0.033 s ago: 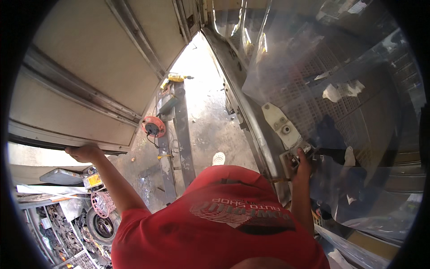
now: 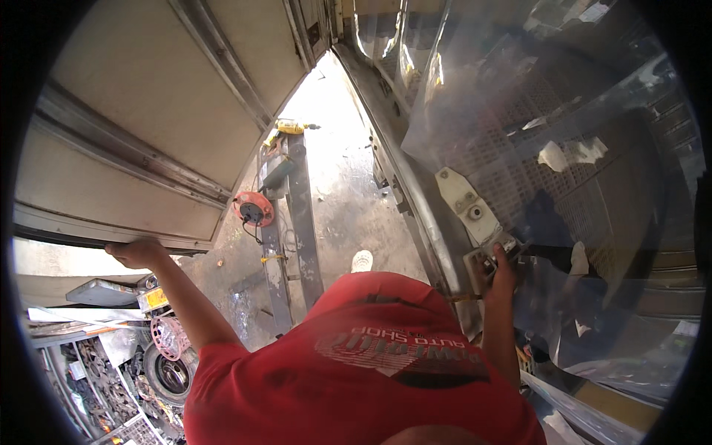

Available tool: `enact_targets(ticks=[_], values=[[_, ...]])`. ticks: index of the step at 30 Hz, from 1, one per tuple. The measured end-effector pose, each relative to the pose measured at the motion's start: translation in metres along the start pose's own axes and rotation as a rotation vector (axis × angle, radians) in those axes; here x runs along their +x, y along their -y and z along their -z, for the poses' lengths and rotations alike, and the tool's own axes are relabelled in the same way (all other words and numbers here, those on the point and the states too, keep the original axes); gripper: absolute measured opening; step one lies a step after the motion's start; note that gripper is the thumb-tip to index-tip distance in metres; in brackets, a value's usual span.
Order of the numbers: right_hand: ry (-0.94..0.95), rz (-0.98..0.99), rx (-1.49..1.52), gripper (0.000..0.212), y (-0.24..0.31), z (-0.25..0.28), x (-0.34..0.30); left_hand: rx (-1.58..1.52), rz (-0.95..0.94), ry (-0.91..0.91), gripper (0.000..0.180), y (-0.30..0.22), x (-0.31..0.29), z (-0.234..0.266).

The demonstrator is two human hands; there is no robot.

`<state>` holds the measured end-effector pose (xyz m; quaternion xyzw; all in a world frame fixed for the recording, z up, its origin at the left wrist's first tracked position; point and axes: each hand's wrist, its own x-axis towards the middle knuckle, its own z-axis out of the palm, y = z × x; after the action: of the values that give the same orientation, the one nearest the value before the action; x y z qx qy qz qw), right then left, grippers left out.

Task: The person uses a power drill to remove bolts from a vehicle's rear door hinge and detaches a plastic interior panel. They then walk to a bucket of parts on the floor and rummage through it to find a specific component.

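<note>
In the head view, the person in a red shirt [image 2: 348, 371] looks straight down from a height, both arms spread wide to either side.

The left arm runs up and out from the shoulder, elbow nearly straight, to the left hand [image 2: 137, 254]. That hand is hooked over the lower edge of a large beige panel [image 2: 141, 126] ribbed with grey metal rails; the fingers curl around the edge and out of sight, so the grasp is closed on the panel's lower edge.

The right arm rises steeply along the right side of the body, forearm almost vertical. The right hand [image 2: 504, 274] rests at a small grey metal bracket [image 2: 482, 261] fixed at the foot of a slanted metal frame post [image 2: 415, 193]. The fingers seem to wrap the bracket's upper part, but how tightly they close cannot be told. Just above it on the post sits a pale mounting plate [image 2: 463, 200] with bolt holes. To the right of the hand hangs clear plastic sheeting [image 2: 564, 119] over a dark grille.

Far below, between the arms, lies a concrete floor [image 2: 337, 170]. On it are a long grey steel beam [image 2: 300, 222], an orange cable reel [image 2: 254, 209] beside the beam, and a yellow power drill [image 2: 291, 127] at the beam's far end. A tyre [image 2: 170, 374] and scrap parts lie at the lower left.
</note>
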<state>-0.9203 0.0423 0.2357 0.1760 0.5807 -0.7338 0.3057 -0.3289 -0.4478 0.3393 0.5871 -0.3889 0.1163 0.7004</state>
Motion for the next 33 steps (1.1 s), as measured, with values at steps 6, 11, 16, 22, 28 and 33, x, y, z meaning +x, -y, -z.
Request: enact_targets(ticks=[6, 11, 16, 22, 28, 33], values=[[-0.080, 0.032, 0.002, 0.052, -0.001, -0.008, 0.015, 0.008, 0.223, 0.019, 0.063, -0.033, 0.012, -0.023], [-0.094, -0.022, -0.077, 0.051, -0.003, -0.017, 0.030, 0.071, 0.142, -0.008, 0.039, 0.019, 0.047, -0.041], [-0.139, -0.038, 0.075, 0.045, -0.015, -0.018, 0.057, 0.141, 0.261, 0.048, 0.040, 0.017, 0.054, -0.058], [0.057, -0.085, 0.020, 0.035, -0.009, 0.002, 0.084, -0.332, 0.305, -0.002, 0.065, -0.060, 0.018, -0.051], [0.133, -0.043, -0.390, 0.028, 0.008, -0.007, 0.048, 0.100, -0.309, 0.208, 0.094, -0.110, -0.052, -0.071], [0.288, 0.115, -0.936, 0.028, -0.003, 0.025, 0.018, 0.294, -0.408, 0.304, 0.127, -0.127, -0.027, -0.121]])
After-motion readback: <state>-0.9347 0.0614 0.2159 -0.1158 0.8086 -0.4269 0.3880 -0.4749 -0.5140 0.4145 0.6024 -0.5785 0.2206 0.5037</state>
